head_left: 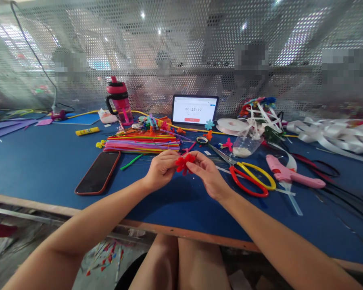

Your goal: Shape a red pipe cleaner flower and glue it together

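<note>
A red fuzzy flower, seemingly bent from pipe cleaner (184, 163), is pinched between my two hands above the blue tabletop. My left hand (162, 170) grips its left side with thumb and fingers, a ring on one finger. From the other side, my right hand (206, 173) holds it, the thumb lying across its front. Fingers partly cover the flower. Just behind the left hand lies a bundle of coloured pipe cleaners (142, 143). Scissors with one red and one yellow handle (245, 175) rest to the right of my right hand.
A phone (98, 172) and a glue stick (87, 131) lie left. Behind stand a pink bottle (121, 102) and a tablet showing a timer (195, 109). A pink glue gun (293, 174), a ribbon spool (232, 125) and white ribbon (329, 135) are on the right. The table edge (169, 229) runs in front.
</note>
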A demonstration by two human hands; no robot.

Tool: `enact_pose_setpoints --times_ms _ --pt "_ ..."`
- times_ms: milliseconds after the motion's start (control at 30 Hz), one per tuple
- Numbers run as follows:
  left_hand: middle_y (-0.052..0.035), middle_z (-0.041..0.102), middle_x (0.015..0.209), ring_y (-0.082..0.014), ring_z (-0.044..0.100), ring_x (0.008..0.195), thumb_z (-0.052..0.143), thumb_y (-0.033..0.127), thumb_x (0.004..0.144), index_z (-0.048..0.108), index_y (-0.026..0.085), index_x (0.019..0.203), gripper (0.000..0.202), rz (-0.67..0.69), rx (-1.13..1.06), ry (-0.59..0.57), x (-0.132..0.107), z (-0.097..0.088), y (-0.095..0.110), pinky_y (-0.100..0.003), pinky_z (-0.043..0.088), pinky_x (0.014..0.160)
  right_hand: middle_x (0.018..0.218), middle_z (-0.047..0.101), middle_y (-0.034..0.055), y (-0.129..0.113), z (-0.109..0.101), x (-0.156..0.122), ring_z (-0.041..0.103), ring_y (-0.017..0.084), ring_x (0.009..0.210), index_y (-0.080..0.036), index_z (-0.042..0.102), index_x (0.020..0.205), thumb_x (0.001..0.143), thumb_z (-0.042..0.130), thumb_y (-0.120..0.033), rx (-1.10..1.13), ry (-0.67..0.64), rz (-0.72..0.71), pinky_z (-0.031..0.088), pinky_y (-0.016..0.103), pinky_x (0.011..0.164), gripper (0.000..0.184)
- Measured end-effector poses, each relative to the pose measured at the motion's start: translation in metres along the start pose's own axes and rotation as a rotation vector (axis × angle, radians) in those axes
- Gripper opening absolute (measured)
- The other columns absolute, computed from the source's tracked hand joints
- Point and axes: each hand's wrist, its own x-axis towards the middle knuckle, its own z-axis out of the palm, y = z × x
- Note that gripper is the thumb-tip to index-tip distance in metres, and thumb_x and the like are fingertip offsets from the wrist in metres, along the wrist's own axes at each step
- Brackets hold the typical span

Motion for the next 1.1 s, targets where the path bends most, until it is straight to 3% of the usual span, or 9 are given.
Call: enact_pose_setpoints --times_ms 233,333,400,500,633,700,867,1000,1100 --pt "-0.0039 0.067 0.073 -0.0144 0.058 0.078 0.047 0.006 0.079 0.062 0.016 0.084 0.019 0.011 0.020 0.011 0.002 0.000 0.000 -0.029 0.051 0.073 0.090 0.059 0.0021 -0.004 0.001 -0.001 0.054 0.014 0.078 -0.023 0.056 0.095 0.078 0.058 -0.037 0.009 -0.026 -0.026 0.043 0.030 0.072 0.023" --pt "-0.0051 0.068 0.077 -0.0154 0.060 0.080 0.049 0.008 0.079 0.062 0.016 0.085 0.016 0.075 0.087 0.035 0.004 -0.004 0.002 -0.029 0.051 0.073 0.099 0.059 0.0030 -0.015 -0.006 0.001 0.053 0.015 0.085 -0.024 0.057 0.100 0.079 0.053 -0.037 0.069 0.086 -0.088 0.042 0.029 0.073 0.025" --pt "-0.0063 0.069 0.079 -0.0163 0.060 0.082 0.049 0.011 0.081 0.062 0.015 0.087 0.015 0.163 0.172 0.065 0.007 -0.008 0.008 -0.030 0.051 0.072 0.103 0.059 0.0025 -0.023 -0.017 0.004 0.052 0.015 0.088 -0.024 0.059 0.090 0.078 0.048 -0.032 0.166 0.243 -0.168 0.041 0.028 0.071 0.018" --pt "-0.0041 0.070 0.084 -0.0153 0.061 0.083 0.046 0.018 0.085 0.061 0.016 0.093 0.017 0.324 0.316 0.043 0.016 -0.014 0.027 -0.029 0.049 0.072 0.080 0.061 0.0011 -0.026 -0.035 0.011 0.051 0.012 0.074 -0.021 0.053 0.061 0.070 0.048 -0.024 0.250 0.452 -0.205 0.038 0.024 0.063 0.011" --pt "0.0032 0.068 0.102 -0.0101 0.061 0.089 0.055 0.019 0.082 0.062 0.021 0.094 0.014 0.688 0.575 -0.137 0.034 -0.022 0.046 -0.024 0.047 0.076 0.071 0.060 0.0001 -0.019 -0.047 0.016 0.048 0.012 0.064 -0.021 0.047 0.059 0.065 0.048 -0.024 0.243 0.537 -0.114 0.035 0.023 0.056 0.008" --pt "0.0030 0.068 0.103 -0.0109 0.062 0.090 0.057 0.020 0.081 0.062 0.023 0.094 0.014 0.733 0.674 -0.149 0.043 -0.031 0.037 -0.025 0.047 0.079 0.070 0.060 -0.0003 -0.016 -0.047 0.017 0.047 0.011 0.062 -0.020 0.047 0.060 0.065 0.048 -0.023 0.232 0.531 -0.129 0.034 0.023 0.054 0.006" --pt "-0.0011 0.070 0.082 -0.0126 0.062 0.084 0.048 0.015 0.083 0.063 0.021 0.084 0.016 0.404 0.765 -0.050 0.054 -0.069 -0.043 -0.029 0.045 0.078 0.067 0.059 -0.0009 -0.016 -0.044 0.018 0.046 0.009 0.058 -0.020 0.052 0.062 0.069 0.050 -0.022 0.207 0.498 -0.196 0.033 0.022 0.050 0.008" --pt "-0.0058 0.069 0.084 -0.0169 0.059 0.086 0.041 0.014 0.079 0.065 0.017 0.085 0.025 -0.172 0.987 -0.167 0.053 -0.098 -0.113 -0.032 0.042 0.082 0.068 0.059 -0.0010 -0.013 -0.046 0.019 0.046 0.009 0.058 -0.020 0.053 0.067 0.071 0.053 -0.024 0.203 0.509 -0.187 0.033 0.021 0.049 0.005" --pt "-0.0086 0.066 0.075 -0.0202 0.059 0.081 0.038 0.014 0.077 0.066 0.016 0.078 0.028 -0.319 1.047 -0.211 0.050 -0.110 -0.146 -0.033 0.042 0.076 0.069 0.059 -0.0014 -0.009 -0.045 0.018 0.045 0.009 0.057 -0.020 0.051 0.070 0.073 0.057 -0.026 0.146 0.451 -0.170 0.033 0.021 0.049 0.009"
